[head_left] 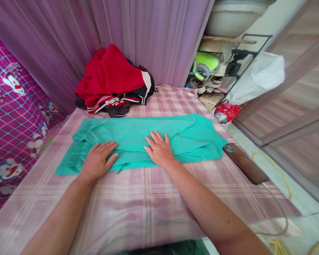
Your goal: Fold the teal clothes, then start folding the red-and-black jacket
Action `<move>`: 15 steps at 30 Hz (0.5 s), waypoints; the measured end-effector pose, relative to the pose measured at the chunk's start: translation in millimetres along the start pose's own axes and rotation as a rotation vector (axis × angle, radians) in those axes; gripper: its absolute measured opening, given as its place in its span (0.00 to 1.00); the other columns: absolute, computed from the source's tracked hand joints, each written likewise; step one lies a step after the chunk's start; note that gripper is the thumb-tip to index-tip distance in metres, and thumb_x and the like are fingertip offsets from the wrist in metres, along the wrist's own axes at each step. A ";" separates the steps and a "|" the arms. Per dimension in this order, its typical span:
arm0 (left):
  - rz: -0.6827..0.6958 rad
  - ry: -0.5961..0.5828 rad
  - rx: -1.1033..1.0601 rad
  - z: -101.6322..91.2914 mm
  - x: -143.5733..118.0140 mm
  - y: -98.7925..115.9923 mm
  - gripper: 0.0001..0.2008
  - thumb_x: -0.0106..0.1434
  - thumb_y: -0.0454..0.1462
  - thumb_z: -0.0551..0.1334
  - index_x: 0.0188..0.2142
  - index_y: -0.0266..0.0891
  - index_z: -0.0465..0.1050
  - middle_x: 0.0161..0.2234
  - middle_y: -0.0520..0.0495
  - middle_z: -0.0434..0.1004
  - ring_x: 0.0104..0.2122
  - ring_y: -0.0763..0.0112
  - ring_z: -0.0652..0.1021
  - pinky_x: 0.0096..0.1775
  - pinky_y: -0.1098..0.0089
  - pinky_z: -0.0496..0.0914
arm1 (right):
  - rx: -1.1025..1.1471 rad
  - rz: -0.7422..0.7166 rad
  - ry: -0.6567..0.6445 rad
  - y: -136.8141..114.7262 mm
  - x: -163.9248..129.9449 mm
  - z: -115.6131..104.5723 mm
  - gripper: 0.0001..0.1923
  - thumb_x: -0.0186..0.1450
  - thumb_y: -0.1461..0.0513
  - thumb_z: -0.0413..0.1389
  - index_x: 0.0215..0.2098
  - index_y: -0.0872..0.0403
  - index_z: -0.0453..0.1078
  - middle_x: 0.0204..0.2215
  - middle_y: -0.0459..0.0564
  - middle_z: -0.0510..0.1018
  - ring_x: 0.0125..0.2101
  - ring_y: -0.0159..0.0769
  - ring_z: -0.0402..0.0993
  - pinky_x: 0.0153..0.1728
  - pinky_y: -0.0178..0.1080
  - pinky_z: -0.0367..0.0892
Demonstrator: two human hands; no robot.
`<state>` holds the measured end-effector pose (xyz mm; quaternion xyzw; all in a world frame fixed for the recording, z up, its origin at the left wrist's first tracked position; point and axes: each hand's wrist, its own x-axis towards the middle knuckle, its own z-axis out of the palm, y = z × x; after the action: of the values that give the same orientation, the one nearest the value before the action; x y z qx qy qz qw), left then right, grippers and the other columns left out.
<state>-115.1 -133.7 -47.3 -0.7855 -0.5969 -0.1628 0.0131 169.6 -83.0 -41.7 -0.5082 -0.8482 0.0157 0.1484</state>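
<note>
A turquoise garment, which looks like a pair of shorts (133, 132), lies folded and spread across the plaid cloth. Gathered elastic shows at its left end, and a zip pull hangs at the near edge. My left hand (98, 161) rests flat on the left part of the fabric, fingers stretched out toward the right. Flat on the middle of it lies my right hand (159, 148), with the fingers spread. Neither hand grips anything. A few wrinkles run through the fabric to the right of my right hand.
Behind the shorts is a heap of red and black clothes (114, 78) against a purple curtain (159, 42). A phone (244, 163) with a cable lies by the right edge of the plaid cloth (138, 198). Shoes (204, 84) sit on a rack at the back right.
</note>
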 end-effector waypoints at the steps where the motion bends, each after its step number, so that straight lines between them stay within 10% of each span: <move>1: -0.001 0.000 0.002 0.0 0.1 0.1 0.30 0.69 0.55 0.47 0.60 0.43 0.71 0.60 0.42 0.74 0.61 0.53 0.72 0.64 0.46 0.58 | 0.002 -0.002 0.000 0.4 0.0 0.3 0.25 0.74 0.52 0.47 0.65 0.50 0.65 0.68 0.57 0.62 0.68 0.50 0.52 0.66 0.64 0.44; 15: -0.029 -0.022 -0.044 0.1 1.1 2.2 0.29 0.70 0.55 0.47 0.60 0.44 0.72 0.60 0.41 0.74 0.61 0.54 0.71 0.64 0.44 0.58 | -0.036 -0.006 -0.011 1.2 0.4 3.2 0.24 0.74 0.53 0.45 0.65 0.49 0.66 0.67 0.57 0.63 0.68 0.49 0.54 0.65 0.63 0.47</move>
<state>-112.8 -133.3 -46.8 -0.7787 -0.6045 -0.1676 -0.0133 169.6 -81.7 -44.9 -0.5079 -0.8508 0.0029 0.1349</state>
